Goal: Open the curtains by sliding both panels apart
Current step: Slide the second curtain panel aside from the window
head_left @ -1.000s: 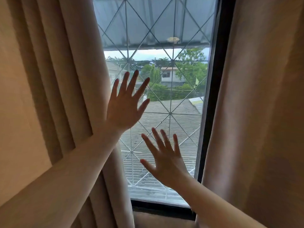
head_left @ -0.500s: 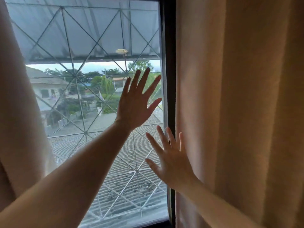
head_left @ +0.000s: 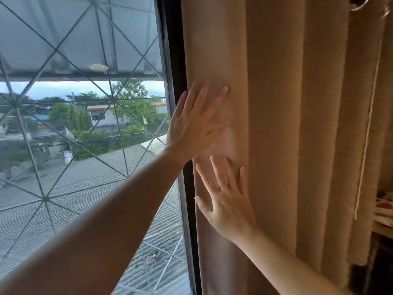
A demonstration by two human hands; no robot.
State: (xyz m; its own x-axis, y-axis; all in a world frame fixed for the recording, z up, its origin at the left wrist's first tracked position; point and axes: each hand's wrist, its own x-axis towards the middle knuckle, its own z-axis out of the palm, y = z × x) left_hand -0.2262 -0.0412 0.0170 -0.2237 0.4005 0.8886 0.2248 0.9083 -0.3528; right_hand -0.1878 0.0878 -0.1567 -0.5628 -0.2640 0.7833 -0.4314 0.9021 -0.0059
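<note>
The beige right curtain panel (head_left: 287, 124) hangs in vertical folds and fills the right half of the view. Its inner edge runs along the dark window frame (head_left: 176, 60). My left hand (head_left: 195, 124) lies flat against that inner edge, fingers spread and pointing up. Just below it, my right hand (head_left: 227, 201) presses flat on the same fold, fingers spread as well. Neither hand grips the cloth. The left curtain panel is out of view.
The window pane (head_left: 74, 145) shows a diamond-pattern metal grille, with roofs and trees outside. A thin cord (head_left: 368, 135) hangs down at the far right of the curtain. Behind it, some shelves with objects (head_left: 382, 213) are partly visible.
The view has swung right, and the left panel has left the frame. Both hands moved from in front of the glass onto the right panel's inner edge.
</note>
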